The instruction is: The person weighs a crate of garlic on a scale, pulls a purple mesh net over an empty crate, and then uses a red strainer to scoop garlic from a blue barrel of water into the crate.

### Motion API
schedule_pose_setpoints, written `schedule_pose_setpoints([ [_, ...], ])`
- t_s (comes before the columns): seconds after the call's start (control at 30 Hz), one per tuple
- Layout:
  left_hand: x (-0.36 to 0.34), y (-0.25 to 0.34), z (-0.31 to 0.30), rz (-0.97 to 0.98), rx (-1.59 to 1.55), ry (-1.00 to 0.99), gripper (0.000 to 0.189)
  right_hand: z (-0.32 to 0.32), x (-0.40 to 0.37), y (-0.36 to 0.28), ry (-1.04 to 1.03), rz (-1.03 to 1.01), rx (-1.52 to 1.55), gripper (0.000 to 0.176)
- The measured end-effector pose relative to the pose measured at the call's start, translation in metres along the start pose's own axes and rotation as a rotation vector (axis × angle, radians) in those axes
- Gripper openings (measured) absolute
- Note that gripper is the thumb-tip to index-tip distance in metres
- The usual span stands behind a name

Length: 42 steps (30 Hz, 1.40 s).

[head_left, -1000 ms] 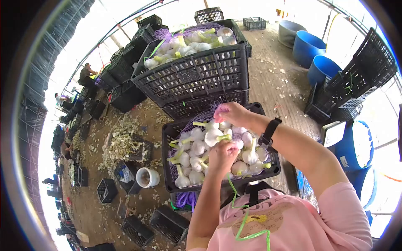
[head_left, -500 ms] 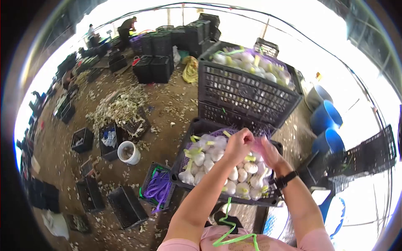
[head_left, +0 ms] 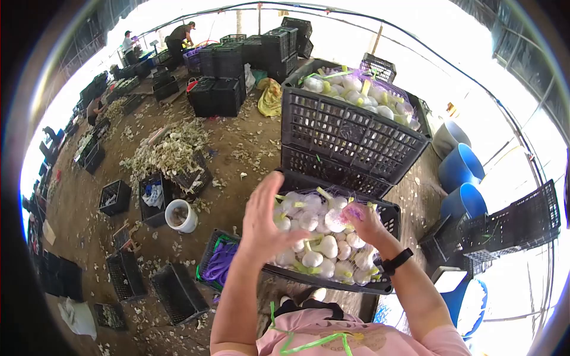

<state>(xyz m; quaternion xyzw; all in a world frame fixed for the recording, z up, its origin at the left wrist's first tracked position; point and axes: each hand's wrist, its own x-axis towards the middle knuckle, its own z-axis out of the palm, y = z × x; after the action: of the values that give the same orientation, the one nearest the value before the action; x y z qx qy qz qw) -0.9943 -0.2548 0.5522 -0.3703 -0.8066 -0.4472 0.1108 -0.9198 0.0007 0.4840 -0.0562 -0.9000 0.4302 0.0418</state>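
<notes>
Across dirt floor (head_left: 237,148), black garlic crates (head_left: 350,133).

Garlic (head_left: 323,240) in crate (head_left: 389,215)

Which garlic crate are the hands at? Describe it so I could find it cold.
Find the tall stack of black crates in the middle of the dirt floor, garlic heaped on top. In front of it, nearest the person, sits a lower black crate of white garlic bulbs. Only this one has the right hand pinching its purple net and the left hand raised open above it.
</notes>
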Motion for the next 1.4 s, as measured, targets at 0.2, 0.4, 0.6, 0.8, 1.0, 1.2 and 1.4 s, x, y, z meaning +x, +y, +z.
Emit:
schedule_pose_setpoints([
  [0.2, 0.006, -0.033, 0.088, -0.067, 0.135, -0.398, 0.112, 0.002, 0.003, -0.012, 0.027, -0.098, -0.098, 0.015],
  [0.4, -0.001, -0.023, 0.158, -0.186, -0.514, -0.178, 0.080, -0.008, 0.005, -0.039, 0.151, -0.443, -0.567, 0.008],
  [0.6, 0.005, -0.016, 0.163, -0.215, -0.514, -0.150, 0.026, -0.041, -0.017, -0.053, 0.031, -0.208, -0.189, 0.047],
  [0.8, 0.008, 0.007, 0.147, -0.174, -0.426, -0.145, 0.016, -0.061, -0.027, 0.018, -0.196, 0.018, -0.466, 0.122],
  [1.0, 0.028, 0.012, 0.161, 0.208, -0.246, -0.136, 0.019, 0.009, 0.023, 0.040, -0.379, -0.341, -0.129, 0.083],
  [1.2, 0.059, 0.014, 0.177, 0.200, -0.155, -0.337, 0.007, -0.006, 0.023, 0.032, -0.500, -0.188, 0.342, 0.065],
  [1.4, 0.086, 0.006, 0.184, 0.112, -0.079, -0.634, 0.010, 0.019, 0.028, 0.077, -0.337, -0.173, 0.373, 0.034],
])
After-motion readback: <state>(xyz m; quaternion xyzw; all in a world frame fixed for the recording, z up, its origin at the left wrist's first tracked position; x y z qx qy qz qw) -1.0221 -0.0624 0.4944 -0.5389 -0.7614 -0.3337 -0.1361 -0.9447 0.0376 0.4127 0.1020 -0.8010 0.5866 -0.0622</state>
